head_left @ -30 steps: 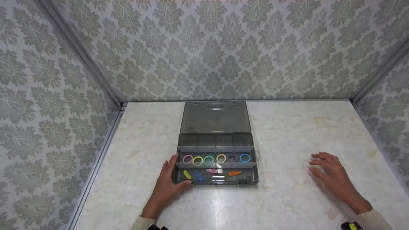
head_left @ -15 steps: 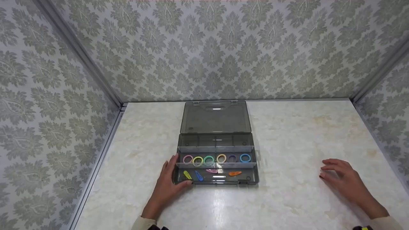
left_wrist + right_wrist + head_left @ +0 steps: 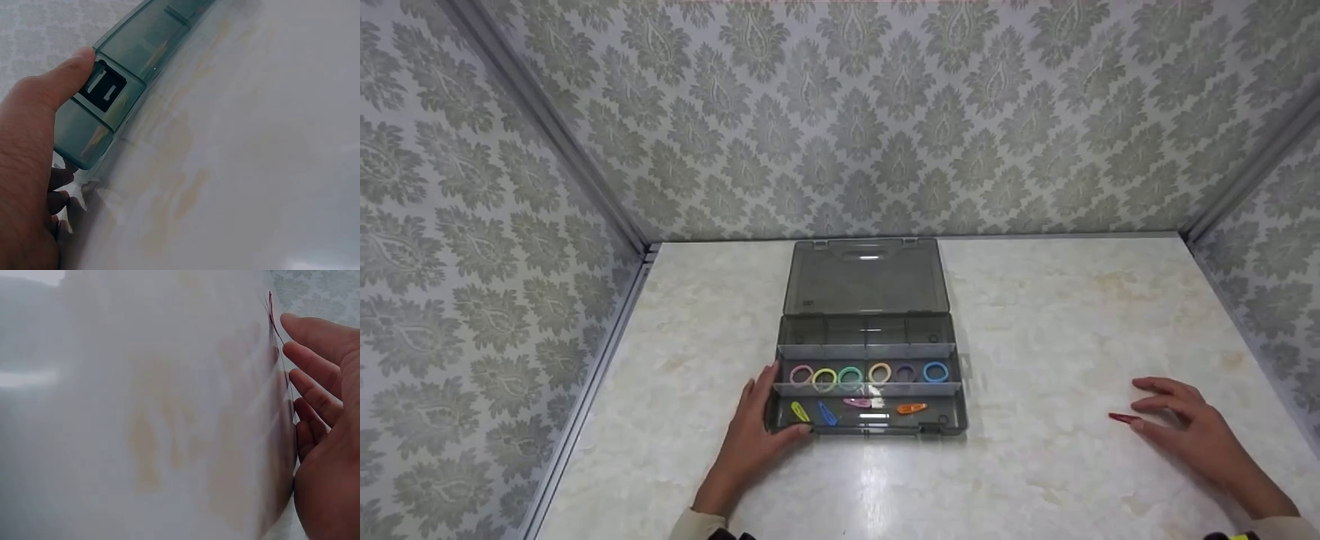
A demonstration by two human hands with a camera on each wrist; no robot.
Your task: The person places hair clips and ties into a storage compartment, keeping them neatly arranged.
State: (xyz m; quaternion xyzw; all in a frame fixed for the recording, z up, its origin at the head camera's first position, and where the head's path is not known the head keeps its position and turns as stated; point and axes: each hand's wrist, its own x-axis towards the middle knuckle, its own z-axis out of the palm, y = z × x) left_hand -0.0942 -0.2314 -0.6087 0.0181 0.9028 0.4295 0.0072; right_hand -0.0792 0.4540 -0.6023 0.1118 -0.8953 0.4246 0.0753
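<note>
A smoky see-through organizer box (image 3: 870,427) stands on the table with its lid (image 3: 866,281) folded back. My left hand (image 3: 754,424) grips its near left corner. The thumb (image 3: 76,70) lies on the front wall beside a latch (image 3: 104,87), and the fingers run along the left side. Several coloured hair ties (image 3: 880,373) lie in the middle row; yellow, blue, pink and orange snap hair clips (image 3: 911,408) are in the front row. Far to the right, a red hair clip (image 3: 1123,417) lies just off the thumb tip of my right hand (image 3: 1192,427), whose fingers are loosely bent.
The box's back row (image 3: 847,330) sits below the hinge. The pale marbled table (image 3: 1020,465) meets a patterned back wall (image 3: 859,135), with similar walls at left and right.
My right hand has drawn back to the right and toward me, and the red hair clip has come into view by the thumb. The left hand and box have stayed still.
</note>
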